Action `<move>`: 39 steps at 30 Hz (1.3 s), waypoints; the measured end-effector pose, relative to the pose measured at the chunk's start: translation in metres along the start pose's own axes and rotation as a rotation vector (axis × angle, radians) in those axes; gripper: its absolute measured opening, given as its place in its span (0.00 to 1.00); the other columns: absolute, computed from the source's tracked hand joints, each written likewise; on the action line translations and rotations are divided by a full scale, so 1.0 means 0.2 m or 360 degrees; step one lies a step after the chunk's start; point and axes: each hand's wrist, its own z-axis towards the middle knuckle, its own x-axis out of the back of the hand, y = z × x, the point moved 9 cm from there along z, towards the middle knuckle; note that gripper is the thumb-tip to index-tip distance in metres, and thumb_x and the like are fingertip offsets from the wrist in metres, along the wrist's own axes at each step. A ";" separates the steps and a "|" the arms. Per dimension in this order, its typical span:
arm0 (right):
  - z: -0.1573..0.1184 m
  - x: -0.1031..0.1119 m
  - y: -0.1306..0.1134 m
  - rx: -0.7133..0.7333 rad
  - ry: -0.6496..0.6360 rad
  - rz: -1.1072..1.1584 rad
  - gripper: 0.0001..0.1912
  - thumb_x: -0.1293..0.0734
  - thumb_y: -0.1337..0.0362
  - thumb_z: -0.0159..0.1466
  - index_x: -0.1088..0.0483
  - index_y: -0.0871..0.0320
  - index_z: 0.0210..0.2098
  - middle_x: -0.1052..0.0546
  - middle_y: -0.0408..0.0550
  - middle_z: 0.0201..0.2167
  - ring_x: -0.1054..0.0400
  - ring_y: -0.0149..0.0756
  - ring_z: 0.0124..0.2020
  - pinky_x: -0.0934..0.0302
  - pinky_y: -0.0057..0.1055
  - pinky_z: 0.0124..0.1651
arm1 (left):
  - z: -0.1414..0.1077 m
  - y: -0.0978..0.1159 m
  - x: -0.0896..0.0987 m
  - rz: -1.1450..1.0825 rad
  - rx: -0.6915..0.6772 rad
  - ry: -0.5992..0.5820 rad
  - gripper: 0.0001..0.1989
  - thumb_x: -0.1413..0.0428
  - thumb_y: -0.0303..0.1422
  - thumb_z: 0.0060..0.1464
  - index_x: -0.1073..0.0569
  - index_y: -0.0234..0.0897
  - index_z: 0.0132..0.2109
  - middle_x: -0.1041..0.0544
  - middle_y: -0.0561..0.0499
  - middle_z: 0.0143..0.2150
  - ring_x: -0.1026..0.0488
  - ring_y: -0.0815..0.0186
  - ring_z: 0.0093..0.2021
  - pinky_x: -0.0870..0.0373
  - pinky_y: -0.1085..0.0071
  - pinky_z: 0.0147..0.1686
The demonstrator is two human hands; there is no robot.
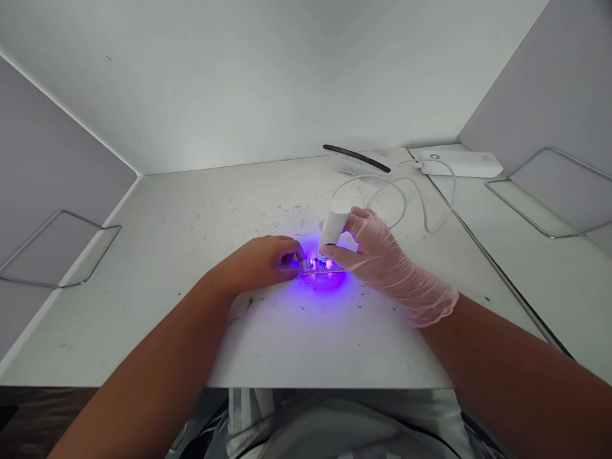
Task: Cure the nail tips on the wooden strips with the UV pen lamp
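My right hand [377, 252], in a thin pinkish see-through glove, is closed around a small white handheld UV lamp [337, 220]. The lamp tilts downward and casts purple-blue light on the table. Right under it lies a small flat rectangular piece [322, 272] with little glowing bits on top; the glare hides its details. My bare left hand [275, 258] has its fingers curled and pinched at the left end of this piece.
A curved black strip [356, 158] lies at the back of the white table [157, 255]. A white device [461, 164] with a button stands at back right, a white cable [423, 204] looping from it. Wire frames stand left [88, 280] and right [526, 220]. Dark specks dot the tabletop.
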 end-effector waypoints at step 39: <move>0.00 0.00 0.01 -0.0069 -0.0005 -0.0011 0.05 0.31 0.61 0.58 0.30 0.53 0.33 0.28 0.43 0.30 0.35 0.36 0.35 0.42 0.41 0.47 | 0.00 0.00 0.00 -0.0005 -0.0001 0.0002 0.09 0.46 0.37 0.52 0.26 0.41 0.39 0.25 0.54 0.32 0.34 0.69 0.30 0.42 0.71 0.29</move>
